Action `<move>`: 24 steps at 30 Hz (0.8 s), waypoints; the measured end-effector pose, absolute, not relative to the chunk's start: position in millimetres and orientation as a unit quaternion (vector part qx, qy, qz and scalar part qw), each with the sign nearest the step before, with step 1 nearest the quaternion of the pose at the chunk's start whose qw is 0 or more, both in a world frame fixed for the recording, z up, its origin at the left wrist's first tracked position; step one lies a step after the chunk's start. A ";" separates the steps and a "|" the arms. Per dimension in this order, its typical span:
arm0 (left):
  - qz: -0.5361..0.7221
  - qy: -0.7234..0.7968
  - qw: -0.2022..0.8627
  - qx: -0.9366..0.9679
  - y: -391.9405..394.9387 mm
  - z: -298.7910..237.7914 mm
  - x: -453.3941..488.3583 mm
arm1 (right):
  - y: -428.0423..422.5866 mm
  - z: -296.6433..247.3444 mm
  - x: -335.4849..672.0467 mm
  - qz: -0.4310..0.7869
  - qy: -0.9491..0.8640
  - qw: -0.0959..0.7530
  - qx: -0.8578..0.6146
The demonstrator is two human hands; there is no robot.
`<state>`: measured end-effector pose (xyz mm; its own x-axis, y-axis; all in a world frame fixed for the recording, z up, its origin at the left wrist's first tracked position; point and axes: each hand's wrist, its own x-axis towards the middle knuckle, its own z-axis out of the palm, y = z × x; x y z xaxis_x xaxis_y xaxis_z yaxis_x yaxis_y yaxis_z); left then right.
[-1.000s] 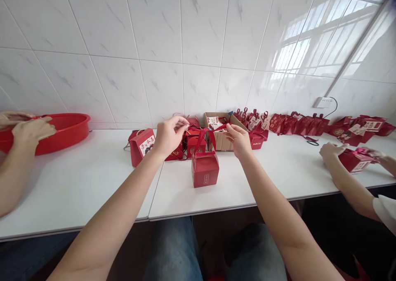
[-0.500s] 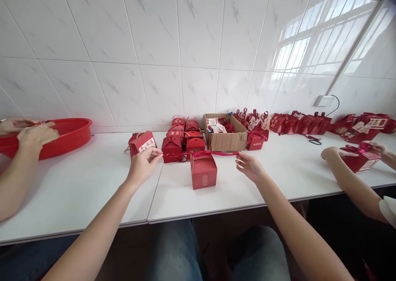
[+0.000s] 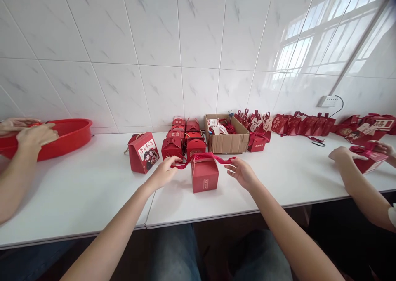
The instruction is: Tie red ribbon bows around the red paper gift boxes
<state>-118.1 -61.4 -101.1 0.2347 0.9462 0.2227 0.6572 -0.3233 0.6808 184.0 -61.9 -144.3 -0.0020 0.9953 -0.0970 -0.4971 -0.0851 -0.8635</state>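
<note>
A red gift box (image 3: 205,178) stands upright on the white table before me. A dark red ribbon (image 3: 208,155) lies over its top and stretches out to both sides. My left hand (image 3: 164,171) pinches the ribbon's left end, its fingers closed. On the other side, my right hand (image 3: 243,171) grips the right end between thumb and forefinger, the other fingers loosely curled. Left of my left hand is a red box with a printed couple (image 3: 144,152), leaning slightly.
Behind the gift box are several small red boxes (image 3: 173,148) and a cardboard carton (image 3: 229,144) of red pieces. A co-worker's hands (image 3: 38,134) are at a red basin (image 3: 69,142); another person handles a ribboned box (image 3: 369,159). Dark scissors (image 3: 318,143) lie at right.
Both my hands have moved inward towards the box, and the ribbon has gone from taut to slack, sagging at its sides. My left hand no longer covers the printed box.
</note>
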 end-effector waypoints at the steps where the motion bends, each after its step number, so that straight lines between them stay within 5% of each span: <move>1: 0.301 0.535 0.259 0.745 -61.1 -97.9 -112.3 | -60.5 -140.0 180.2 0.634 -0.328 0.589 -0.379; 6: 0.322 0.544 0.369 0.681 -55.6 -88.1 -88.3 | -53.9 -124.5 163.0 0.652 -0.351 0.565 -0.363; 19: 0.390 0.503 0.424 0.645 -51.5 -99.8 -61.0 | -42.5 -123.7 127.0 0.563 -0.416 0.541 -0.465; 24: 0.289 0.472 0.475 0.685 -54.0 -77.1 -72.6 | -45.7 -117.4 132.0 0.541 -0.469 0.529 -0.456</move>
